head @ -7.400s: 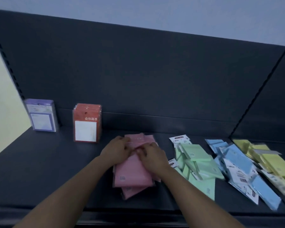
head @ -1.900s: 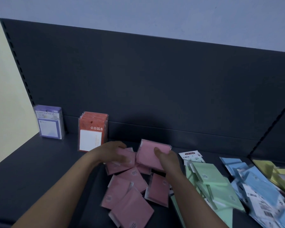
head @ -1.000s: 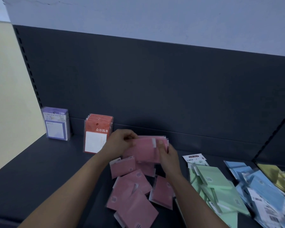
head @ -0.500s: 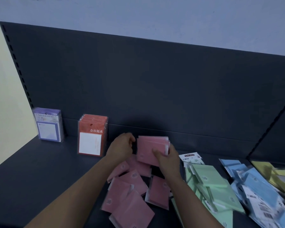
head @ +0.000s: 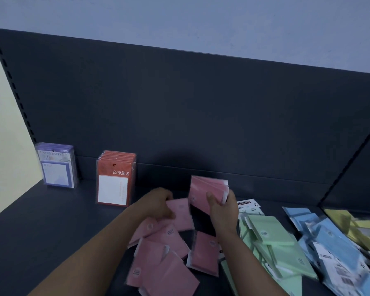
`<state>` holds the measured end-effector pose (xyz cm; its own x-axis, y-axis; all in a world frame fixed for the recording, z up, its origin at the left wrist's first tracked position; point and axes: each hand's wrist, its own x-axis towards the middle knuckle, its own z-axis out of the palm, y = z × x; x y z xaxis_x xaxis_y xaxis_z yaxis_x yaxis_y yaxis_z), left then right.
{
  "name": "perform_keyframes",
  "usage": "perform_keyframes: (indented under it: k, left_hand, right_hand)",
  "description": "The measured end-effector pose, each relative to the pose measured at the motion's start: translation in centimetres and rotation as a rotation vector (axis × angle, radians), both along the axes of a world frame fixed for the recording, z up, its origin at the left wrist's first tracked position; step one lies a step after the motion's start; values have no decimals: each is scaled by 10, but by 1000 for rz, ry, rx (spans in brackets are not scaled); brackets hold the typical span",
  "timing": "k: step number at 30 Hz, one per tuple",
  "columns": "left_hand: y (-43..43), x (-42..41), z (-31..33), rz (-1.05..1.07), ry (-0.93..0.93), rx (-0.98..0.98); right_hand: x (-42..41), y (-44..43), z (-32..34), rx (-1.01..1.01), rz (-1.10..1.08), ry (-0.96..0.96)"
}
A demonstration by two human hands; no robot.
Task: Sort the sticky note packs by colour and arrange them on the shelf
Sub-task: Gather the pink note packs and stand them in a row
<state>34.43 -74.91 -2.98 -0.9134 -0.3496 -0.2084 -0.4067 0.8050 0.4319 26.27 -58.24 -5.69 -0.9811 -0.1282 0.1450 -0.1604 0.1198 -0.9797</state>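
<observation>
- The shelf (head: 51, 231) is a dark grey deck with a dark back panel (head: 179, 103) rising behind both hands. There is a pale wall (head: 201, 22) above the panel and a cream side wall (head: 4, 135) far off to the left.
- The right hand (head: 221, 212) is curled round a pink stack (head: 207, 192) and holds it upright on edge. The stack is several packs thick, but I cannot count them.
- The left hand (head: 156, 207), blurred, has thumb and fingers closed on the edge of a single pink pack (head: 181, 212), just left of the right hand.
- About five loose pink packs (head: 165, 253) lie flat and overlapping below and between the wrists.
- Green packs (head: 273, 242) lie in one heap just right of the right hand. Blue packs (head: 329, 242) are heaped beyond them, and yellow packs (head: 355, 227) farthest right. All three heaps are too tangled to count.
- One row of red packs (head: 115, 178) stands upright beyond and left of the left hand. I make out roughly six edges.
- One row of purple packs (head: 55, 167) stands farther left, near the side wall.
</observation>
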Motion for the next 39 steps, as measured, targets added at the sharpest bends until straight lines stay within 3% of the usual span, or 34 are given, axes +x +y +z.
perform_keyframes:
  k: [5,8,12,17,24,27,30,32,36,39]
  left_hand:
    - [-9,4,21,328,490,618]
    - [-6,5,25,358,629,936]
    - [2,4,20,451,662,1062]
    - [4,3,6,631,635,1028]
    - [14,0,3,660,636,1347]
    - [24,4,3,604,541,1249]
    - [20,3,-6,602,528,783]
    - [12,2,-10,550,571,575]
    - [7,0,-7,292,574,658]
    - [2,2,-15,260,558,527]
  right_hand:
    - [-2,-4,-4,-47,14,-38]
    - [1,-7,-4,-50,76,-50]
    - [4,-11,-1,-36,135,-102]
    - [2,-15,-4,-10,179,-117]
    - [4,-15,-1,-85,262,-208]
    - [7,-12,3,-122,348,-182]
    - [5,-11,7,-77,383,-103]
    - [2,-10,9,-77,409,-77]
    - [3,-8,13,-102,489,-73]
    - [2,-6,6,-15,484,-83]
